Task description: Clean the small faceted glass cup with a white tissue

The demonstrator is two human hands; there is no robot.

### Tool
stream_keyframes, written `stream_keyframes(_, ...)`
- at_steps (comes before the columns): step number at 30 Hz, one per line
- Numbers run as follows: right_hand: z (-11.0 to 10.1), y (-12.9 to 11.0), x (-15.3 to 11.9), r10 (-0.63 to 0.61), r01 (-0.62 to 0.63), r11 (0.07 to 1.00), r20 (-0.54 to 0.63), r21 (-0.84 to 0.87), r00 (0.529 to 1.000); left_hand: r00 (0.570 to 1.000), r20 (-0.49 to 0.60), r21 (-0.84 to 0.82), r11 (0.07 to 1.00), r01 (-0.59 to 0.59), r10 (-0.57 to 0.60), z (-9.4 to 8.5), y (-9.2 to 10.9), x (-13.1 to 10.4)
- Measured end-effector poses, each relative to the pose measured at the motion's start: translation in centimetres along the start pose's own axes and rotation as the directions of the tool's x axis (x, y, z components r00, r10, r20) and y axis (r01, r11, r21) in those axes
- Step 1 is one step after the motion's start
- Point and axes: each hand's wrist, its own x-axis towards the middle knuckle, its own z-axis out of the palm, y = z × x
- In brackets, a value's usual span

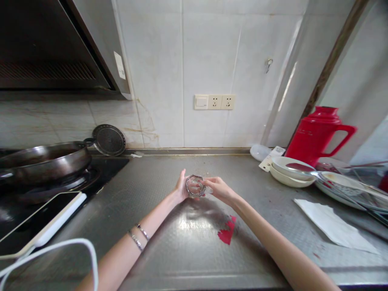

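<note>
A small clear glass cup [195, 186] with a faceted rim is held above the steel counter, its open top facing me. My left hand [182, 188] supports it from the left and beneath, with the thumb pointing up and the fingers partly visible through the glass. On the other side, my right hand [220, 188] is closed at the cup's right edge, thumb and forefinger touching the rim. A pale, see-through bit shows under the right fingers; whether it is a handle is unclear. Below the hands, a torn red scrap [227, 231] lies on the counter [163, 246].
At left, a steel pan [45, 161] sits on the black stove, near a phone [39, 222] with a white cable [69, 241]. A red thermos [317, 135], stacked bowls [291, 178], plates and a white tissue [332, 224] occupy the right side.
</note>
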Motion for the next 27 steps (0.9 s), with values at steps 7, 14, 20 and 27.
stream_keyframes(7,-1.2,-0.2,1.2,-0.262,0.156,0.911,-0.244,-0.381,0.934,0.679,-0.219,0.8,0.527,-0.286,0.701,-0.7,1.3,-0.2)
stream_keyframes(14,-1.9,0.6,1.3,-0.428,0.087,0.785,-0.436,-0.613,0.791,0.744,0.076,0.994,0.009,-0.109,0.663,1.8,-1.0,-1.3)
stream_keyframes(20,-0.1,1.2,0.9,-0.439,0.127,0.768,-0.372,-0.628,0.818,0.773,-0.039,0.977,0.187,-0.104,0.633,2.9,-2.3,-0.9)
stream_keyframes(27,-0.5,0.6,1.0,-0.417,0.212,0.78,-0.238,-0.588,0.877,0.688,-0.099,0.903,0.355,-0.241,0.719,1.5,-1.7,0.1)
